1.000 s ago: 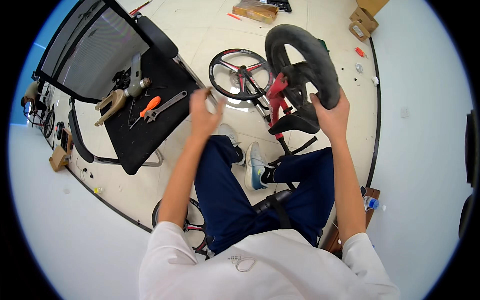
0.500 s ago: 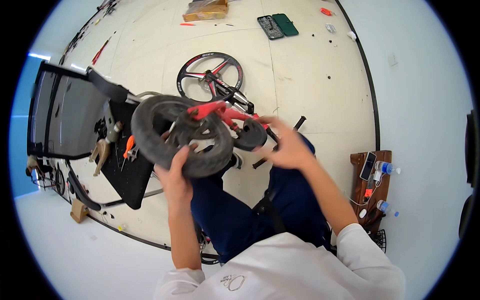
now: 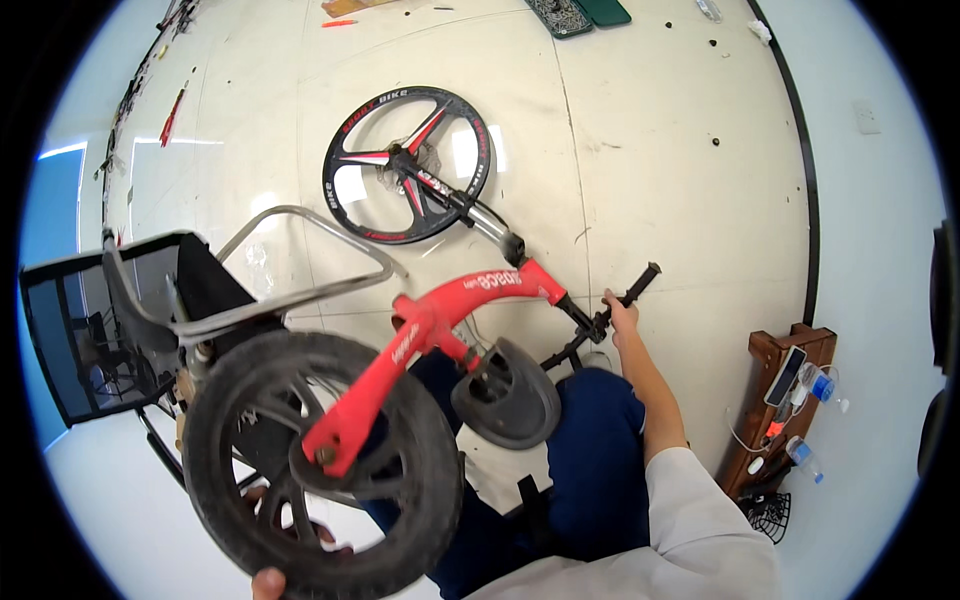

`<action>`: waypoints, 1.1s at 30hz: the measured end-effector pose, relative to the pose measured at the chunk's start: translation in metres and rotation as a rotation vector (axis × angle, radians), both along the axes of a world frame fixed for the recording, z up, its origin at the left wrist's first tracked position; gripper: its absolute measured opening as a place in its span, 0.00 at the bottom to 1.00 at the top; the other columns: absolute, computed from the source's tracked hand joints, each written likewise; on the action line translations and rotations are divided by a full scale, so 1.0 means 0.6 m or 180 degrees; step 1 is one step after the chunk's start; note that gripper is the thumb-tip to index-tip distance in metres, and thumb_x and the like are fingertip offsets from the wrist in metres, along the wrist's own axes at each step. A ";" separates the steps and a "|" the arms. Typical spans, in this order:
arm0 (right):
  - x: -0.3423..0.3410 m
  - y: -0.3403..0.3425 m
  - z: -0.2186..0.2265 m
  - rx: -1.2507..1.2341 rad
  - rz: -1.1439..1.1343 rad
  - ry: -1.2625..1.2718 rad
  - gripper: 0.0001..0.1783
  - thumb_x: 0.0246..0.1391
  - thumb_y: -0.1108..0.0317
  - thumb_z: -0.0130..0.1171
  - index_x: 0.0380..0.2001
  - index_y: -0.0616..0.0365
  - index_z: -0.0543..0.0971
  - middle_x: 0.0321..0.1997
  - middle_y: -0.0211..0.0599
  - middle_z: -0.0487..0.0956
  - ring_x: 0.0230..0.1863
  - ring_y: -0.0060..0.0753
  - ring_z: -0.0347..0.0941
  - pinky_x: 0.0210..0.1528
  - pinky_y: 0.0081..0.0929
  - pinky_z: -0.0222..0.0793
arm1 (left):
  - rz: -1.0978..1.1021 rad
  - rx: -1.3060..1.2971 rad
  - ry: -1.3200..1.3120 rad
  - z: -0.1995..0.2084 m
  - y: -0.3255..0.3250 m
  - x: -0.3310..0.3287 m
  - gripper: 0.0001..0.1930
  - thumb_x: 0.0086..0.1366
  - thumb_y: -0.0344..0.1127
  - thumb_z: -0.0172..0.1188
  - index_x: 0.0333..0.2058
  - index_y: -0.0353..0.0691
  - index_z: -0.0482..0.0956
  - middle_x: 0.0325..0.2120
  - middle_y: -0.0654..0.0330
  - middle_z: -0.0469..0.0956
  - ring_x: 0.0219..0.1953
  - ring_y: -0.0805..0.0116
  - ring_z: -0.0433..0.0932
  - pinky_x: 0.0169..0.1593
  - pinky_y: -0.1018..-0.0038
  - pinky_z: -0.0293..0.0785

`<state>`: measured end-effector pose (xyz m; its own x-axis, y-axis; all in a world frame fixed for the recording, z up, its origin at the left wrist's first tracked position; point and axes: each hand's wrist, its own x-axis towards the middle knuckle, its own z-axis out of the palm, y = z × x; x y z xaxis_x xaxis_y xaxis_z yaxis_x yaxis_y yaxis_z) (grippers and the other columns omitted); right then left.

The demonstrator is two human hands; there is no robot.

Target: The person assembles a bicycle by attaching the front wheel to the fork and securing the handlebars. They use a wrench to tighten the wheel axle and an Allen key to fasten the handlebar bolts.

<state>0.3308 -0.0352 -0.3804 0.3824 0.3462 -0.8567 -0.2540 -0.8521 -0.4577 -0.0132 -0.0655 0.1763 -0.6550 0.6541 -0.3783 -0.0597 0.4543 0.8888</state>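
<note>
A small red bike frame (image 3: 480, 290) hangs tilted between my hands. Its rear wheel (image 3: 425, 480), black with a knobbly tyre, is close in front at the lower left. My left hand (image 3: 268, 584) grips this wheel from behind; its fingers show through the spokes, and the wheel hides most of it. At the far end of the frame, my right hand (image 3: 624, 316) is closed around the black handlebar (image 3: 640, 285). A black saddle-like part (image 3: 510, 395) sticks out below the frame. Beyond, a three-spoke black, red and white front wheel (image 3: 405, 165) joins by its fork (image 3: 480, 220).
A chair with a bent metal tube (image 3: 300, 290) stands on the left. To the right, a brown wooden stool (image 3: 800, 350) bears a phone (image 3: 785, 375) and plastic bottles. A green case (image 3: 570, 15) of small parts lies far off, with scattered bits on the floor.
My right hand has moved onto the handlebar and closed on it. The rear wheel has come nearer and lower to the left, and the frame has swung out to full view.
</note>
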 end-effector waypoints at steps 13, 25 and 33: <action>0.062 0.218 0.313 0.0603 0.0080 -0.1137 0.22 0.57 0.56 0.65 0.16 0.56 0.71 0.15 0.28 0.68 0.16 0.23 0.63 0.21 0.28 0.60 | 0.0491 -0.0236 -0.1362 0.168 0.083 -0.125 0.44 0.47 0.45 0.59 0.65 0.37 0.58 0.51 0.45 0.71 0.29 0.55 0.79 0.27 0.58 0.85; -0.035 0.534 0.846 0.1086 0.2292 -0.3440 0.35 0.51 0.40 0.63 0.23 0.72 0.79 0.20 0.58 0.77 0.28 0.57 0.79 0.33 0.47 0.70 | 0.1620 0.0076 -0.3100 0.183 -0.072 -0.340 0.39 0.47 0.44 0.56 0.61 0.39 0.65 0.50 0.49 0.73 0.39 0.50 0.79 0.46 0.55 0.77; -0.241 0.705 1.069 0.1464 0.3807 -0.4101 0.30 0.54 0.42 0.59 0.25 0.65 0.82 0.25 0.59 0.79 0.32 0.62 0.77 0.35 0.50 0.71 | 0.2484 0.0087 -0.4180 -0.084 -0.162 -0.295 0.28 0.54 0.40 0.57 0.55 0.36 0.71 0.51 0.48 0.75 0.50 0.51 0.76 0.60 0.57 0.71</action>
<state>0.1863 0.3877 0.2609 0.0505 0.9984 -0.0266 0.9957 -0.0524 -0.0770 -0.1900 -0.1629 0.1262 -0.0503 0.3316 -0.9421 -0.9966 -0.0781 0.0257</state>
